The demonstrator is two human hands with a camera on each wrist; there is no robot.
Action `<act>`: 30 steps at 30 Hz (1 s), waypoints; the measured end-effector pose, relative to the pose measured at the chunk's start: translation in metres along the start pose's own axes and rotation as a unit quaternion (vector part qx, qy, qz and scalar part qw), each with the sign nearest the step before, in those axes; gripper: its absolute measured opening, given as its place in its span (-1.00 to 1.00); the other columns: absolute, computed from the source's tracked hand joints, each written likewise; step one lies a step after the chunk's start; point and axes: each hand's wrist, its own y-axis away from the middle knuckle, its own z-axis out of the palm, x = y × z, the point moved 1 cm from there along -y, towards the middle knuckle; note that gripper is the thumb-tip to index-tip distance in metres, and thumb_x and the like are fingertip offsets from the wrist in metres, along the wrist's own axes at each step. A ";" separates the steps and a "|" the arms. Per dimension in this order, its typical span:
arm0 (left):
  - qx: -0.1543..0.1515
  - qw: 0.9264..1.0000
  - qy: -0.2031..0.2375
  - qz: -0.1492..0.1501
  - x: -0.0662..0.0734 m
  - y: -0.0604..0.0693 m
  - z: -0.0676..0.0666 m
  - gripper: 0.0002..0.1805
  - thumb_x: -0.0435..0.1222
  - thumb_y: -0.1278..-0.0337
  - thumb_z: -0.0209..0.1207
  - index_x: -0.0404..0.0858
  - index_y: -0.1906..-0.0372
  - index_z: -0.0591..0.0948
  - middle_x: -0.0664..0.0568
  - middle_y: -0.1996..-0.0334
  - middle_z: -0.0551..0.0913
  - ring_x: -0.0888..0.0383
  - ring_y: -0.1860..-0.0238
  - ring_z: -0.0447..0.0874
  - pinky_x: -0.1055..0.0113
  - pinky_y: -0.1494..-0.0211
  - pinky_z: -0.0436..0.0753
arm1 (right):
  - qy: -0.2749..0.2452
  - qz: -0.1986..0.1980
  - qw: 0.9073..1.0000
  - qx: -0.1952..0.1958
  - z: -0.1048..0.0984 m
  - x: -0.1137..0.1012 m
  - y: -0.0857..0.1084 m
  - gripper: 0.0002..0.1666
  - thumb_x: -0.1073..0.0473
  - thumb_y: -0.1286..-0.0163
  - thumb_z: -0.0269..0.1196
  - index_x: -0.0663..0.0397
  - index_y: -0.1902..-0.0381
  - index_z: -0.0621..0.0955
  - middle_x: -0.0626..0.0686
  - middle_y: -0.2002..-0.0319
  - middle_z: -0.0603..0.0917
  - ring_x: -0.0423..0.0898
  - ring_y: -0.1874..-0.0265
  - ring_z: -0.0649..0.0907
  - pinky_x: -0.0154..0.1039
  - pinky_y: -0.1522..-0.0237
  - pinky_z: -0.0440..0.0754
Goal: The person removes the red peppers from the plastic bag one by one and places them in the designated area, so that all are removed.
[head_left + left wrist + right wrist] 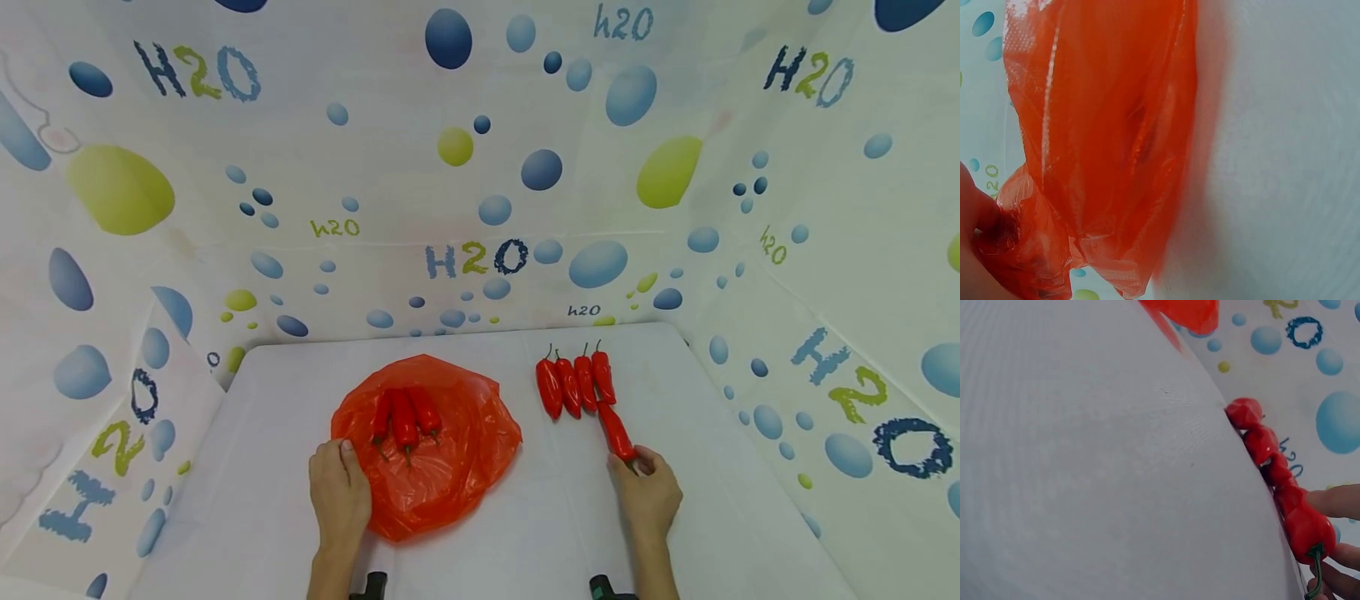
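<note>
My left hand (341, 492) grips the left edge of a red plastic bag (457, 492). In the left wrist view the fingers (982, 209) curl into bunched film, and the bag (1104, 125) bulges up beside them. Three red chili peppers (403, 421) show at the bag's middle, stems toward me; whether they lie inside or on top, I cannot tell. With my right hand (648, 493) I pinch one red chili pepper (617, 435) by its stem end. Its tip points away, meeting the row of chili peppers (568, 387) behind it.
A white-covered table (255, 467) carries everything. Printed sheets (390, 158) with blue and green drops rise behind it and at both sides. Dark objects (371, 586) poke in at the bottom edge beside each wrist.
</note>
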 end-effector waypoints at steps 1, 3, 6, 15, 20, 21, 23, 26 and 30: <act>0.000 1.000 0.000 0.000 0.000 0.000 0.000 -0.79 -0.38 -0.61 -0.03 -0.44 0.18 0.51 -0.21 0.34 0.48 -0.10 0.26 0.37 0.17 0.18 0.25 | -0.003 0.000 1.000 0.000 0.000 -0.001 0.000 -0.38 0.07 -0.22 0.57 0.29 -0.14 0.68 0.33 0.00 0.73 0.24 0.02 0.68 0.14 0.12 0.66; 0.000 1.000 0.001 0.000 0.000 -0.001 0.000 -0.79 -0.38 -0.61 -0.03 -0.45 0.18 0.51 -0.21 0.34 0.48 -0.10 0.26 0.37 0.18 0.18 0.25 | -0.007 0.000 1.000 0.000 -0.001 -0.003 0.000 -0.38 0.07 -0.23 0.57 0.31 -0.14 0.67 0.35 -0.03 0.70 0.29 -0.02 0.67 0.25 0.05 0.65; -0.002 1.000 0.001 -0.002 0.001 -0.002 0.000 -0.79 -0.37 -0.61 -0.04 -0.45 0.17 0.51 -0.20 0.34 0.47 -0.09 0.26 0.37 0.18 0.18 0.24 | -0.009 -0.002 1.000 0.004 -0.002 -0.006 0.000 -0.37 0.06 -0.22 0.57 0.31 -0.14 0.66 0.38 -0.06 0.67 0.34 -0.07 0.64 0.33 0.01 0.60; 0.000 1.000 0.001 -0.005 0.000 -0.003 -0.001 -0.79 -0.37 -0.61 -0.05 -0.44 0.17 0.50 -0.22 0.34 0.46 -0.12 0.26 0.35 0.16 0.18 0.24 | -0.032 -0.048 0.998 -0.004 0.002 -0.035 0.004 -0.38 -0.01 -0.24 0.56 0.11 -0.19 0.68 0.23 -0.18 0.64 0.21 -0.12 0.60 0.25 -0.01 0.66; -0.002 1.000 0.005 -0.006 -0.001 -0.004 -0.001 -0.78 -0.36 -0.62 -0.06 -0.44 0.16 0.50 -0.21 0.35 0.46 -0.11 0.27 0.35 0.20 0.19 0.23 | -0.068 -0.103 0.992 -0.024 0.008 -0.061 0.010 -0.45 0.07 -0.21 0.59 0.11 -0.12 0.72 0.17 -0.12 0.69 0.15 -0.12 0.65 0.22 -0.08 0.66; -0.001 1.000 0.005 -0.004 -0.001 -0.004 -0.001 -0.78 -0.37 -0.62 -0.06 -0.44 0.16 0.50 -0.21 0.35 0.46 -0.11 0.27 0.36 0.20 0.19 0.23 | -0.074 -0.114 0.990 -0.027 0.010 -0.066 0.011 -0.48 0.10 -0.20 0.59 0.11 -0.09 0.72 0.15 -0.10 0.71 0.14 -0.10 0.66 0.21 -0.07 0.66; 0.001 1.000 0.004 -0.002 -0.001 -0.003 0.000 -0.78 -0.38 -0.62 -0.06 -0.45 0.17 0.50 -0.23 0.35 0.46 -0.13 0.27 0.37 0.19 0.20 0.24 | -0.085 -0.135 0.987 -0.037 0.014 -0.075 0.013 -0.51 0.13 -0.19 0.60 0.11 -0.07 0.73 0.10 -0.05 0.73 0.09 -0.05 0.68 0.17 -0.05 0.67; 0.004 1.000 0.001 0.002 -0.001 -0.003 -0.001 -0.79 -0.39 -0.61 -0.06 -0.45 0.19 0.50 -0.24 0.35 0.47 -0.16 0.27 0.39 0.14 0.19 0.26 | -0.096 -0.160 0.981 -0.060 0.022 -0.087 0.018 -0.53 0.13 -0.20 0.59 0.06 -0.05 0.74 0.00 -0.02 0.74 0.02 -0.01 0.70 0.03 -0.03 0.69; 0.001 1.000 0.002 -0.004 0.000 -0.001 -0.001 -0.78 -0.39 -0.61 -0.06 -0.45 0.18 0.51 -0.25 0.34 0.48 -0.18 0.26 0.40 0.10 0.19 0.28 | -0.114 -0.188 0.971 -0.098 0.035 -0.100 0.024 -0.57 0.09 -0.22 0.58 0.00 -0.03 0.75 -0.11 -0.01 0.74 0.00 -0.01 0.70 0.00 -0.02 0.68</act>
